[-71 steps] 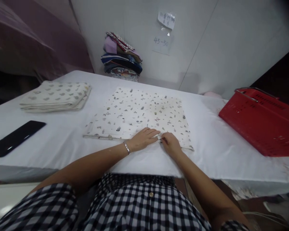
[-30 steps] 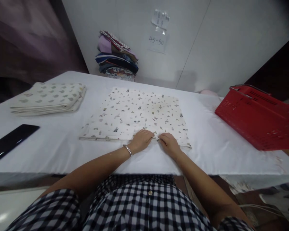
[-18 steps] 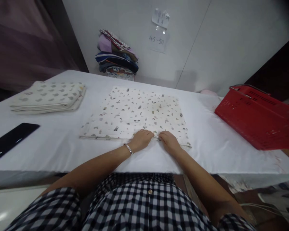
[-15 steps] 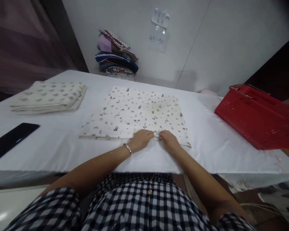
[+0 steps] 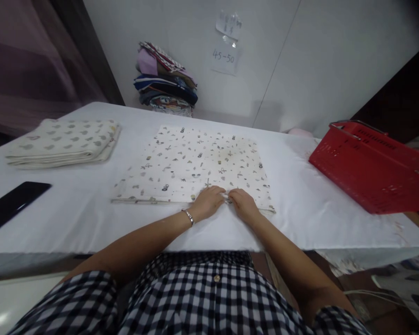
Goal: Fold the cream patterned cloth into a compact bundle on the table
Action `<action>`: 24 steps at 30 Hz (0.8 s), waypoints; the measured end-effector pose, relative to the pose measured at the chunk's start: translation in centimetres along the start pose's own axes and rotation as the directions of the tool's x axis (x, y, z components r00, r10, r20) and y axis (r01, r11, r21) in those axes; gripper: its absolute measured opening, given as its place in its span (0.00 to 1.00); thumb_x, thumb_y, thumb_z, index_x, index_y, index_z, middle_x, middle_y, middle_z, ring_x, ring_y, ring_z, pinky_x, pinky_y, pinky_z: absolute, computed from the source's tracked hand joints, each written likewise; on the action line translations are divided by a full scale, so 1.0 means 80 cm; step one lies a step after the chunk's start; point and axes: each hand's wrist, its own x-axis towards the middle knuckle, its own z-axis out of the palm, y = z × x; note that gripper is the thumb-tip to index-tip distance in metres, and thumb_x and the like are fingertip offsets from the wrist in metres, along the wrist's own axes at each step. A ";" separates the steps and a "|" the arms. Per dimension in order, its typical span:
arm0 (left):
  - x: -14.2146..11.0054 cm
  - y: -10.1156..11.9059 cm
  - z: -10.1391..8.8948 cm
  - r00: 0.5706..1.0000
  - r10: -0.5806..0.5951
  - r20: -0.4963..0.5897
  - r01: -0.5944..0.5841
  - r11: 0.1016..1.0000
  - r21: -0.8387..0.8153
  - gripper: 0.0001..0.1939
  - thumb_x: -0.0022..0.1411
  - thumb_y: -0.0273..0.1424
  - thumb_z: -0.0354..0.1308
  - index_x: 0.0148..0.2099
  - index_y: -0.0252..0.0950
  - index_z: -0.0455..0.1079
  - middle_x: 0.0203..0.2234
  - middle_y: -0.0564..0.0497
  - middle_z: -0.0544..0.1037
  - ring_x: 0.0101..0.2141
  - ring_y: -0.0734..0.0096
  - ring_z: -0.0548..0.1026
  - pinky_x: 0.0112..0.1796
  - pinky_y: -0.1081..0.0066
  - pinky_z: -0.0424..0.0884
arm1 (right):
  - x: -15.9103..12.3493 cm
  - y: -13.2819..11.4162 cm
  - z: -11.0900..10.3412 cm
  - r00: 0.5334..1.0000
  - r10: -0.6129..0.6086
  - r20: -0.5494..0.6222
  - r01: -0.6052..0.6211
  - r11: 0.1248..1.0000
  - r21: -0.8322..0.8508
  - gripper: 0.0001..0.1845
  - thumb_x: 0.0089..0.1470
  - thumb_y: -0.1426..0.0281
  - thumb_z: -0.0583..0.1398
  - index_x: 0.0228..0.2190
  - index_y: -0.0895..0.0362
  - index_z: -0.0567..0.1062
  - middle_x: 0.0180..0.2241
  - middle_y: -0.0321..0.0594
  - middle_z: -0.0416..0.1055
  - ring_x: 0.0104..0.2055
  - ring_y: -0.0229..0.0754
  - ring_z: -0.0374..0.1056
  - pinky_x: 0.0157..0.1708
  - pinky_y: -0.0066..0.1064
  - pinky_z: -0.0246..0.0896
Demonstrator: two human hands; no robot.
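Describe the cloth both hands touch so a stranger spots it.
On the white table, look between the folded cloth and the red basket. The spread cloth lies there, its near edge at the left hand and right hand. Wider and flatter than its folded neighbour, it bears small mixed motifs.

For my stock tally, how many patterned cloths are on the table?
2 visible: one flat cloth at the left hand and right hand; a folded cloth farther left. Layers may hide more.
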 end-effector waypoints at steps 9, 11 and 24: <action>-0.005 0.005 0.001 0.992 -0.043 -0.116 0.028 0.992 -0.123 0.08 0.62 0.28 0.51 0.33 0.37 0.70 0.42 0.50 0.74 0.44 0.66 0.69 0.45 0.62 0.63 | -0.010 0.002 0.004 0.994 -0.110 -0.022 0.110 0.994 -0.010 0.11 0.60 0.72 0.51 0.39 0.58 0.73 0.41 0.46 0.72 0.44 0.45 0.64 0.43 0.36 0.60; -0.005 0.005 0.003 0.992 -0.031 -0.121 0.018 0.994 -0.107 0.08 0.63 0.29 0.49 0.34 0.37 0.70 0.39 0.50 0.75 0.42 0.67 0.70 0.44 0.63 0.63 | -0.012 0.002 0.003 0.993 -0.116 -0.015 0.117 0.993 0.007 0.11 0.59 0.69 0.53 0.40 0.58 0.73 0.41 0.46 0.72 0.44 0.45 0.64 0.44 0.37 0.60; -0.007 0.006 -0.005 1.000 0.027 0.010 -0.028 0.981 0.193 0.10 0.64 0.23 0.46 0.46 0.35 0.65 0.36 0.49 0.74 0.40 0.65 0.69 0.42 0.64 0.60 | -0.010 0.003 0.007 0.996 -0.081 -0.039 0.080 0.996 -0.026 0.11 0.60 0.74 0.50 0.38 0.59 0.72 0.41 0.46 0.72 0.44 0.46 0.64 0.43 0.38 0.61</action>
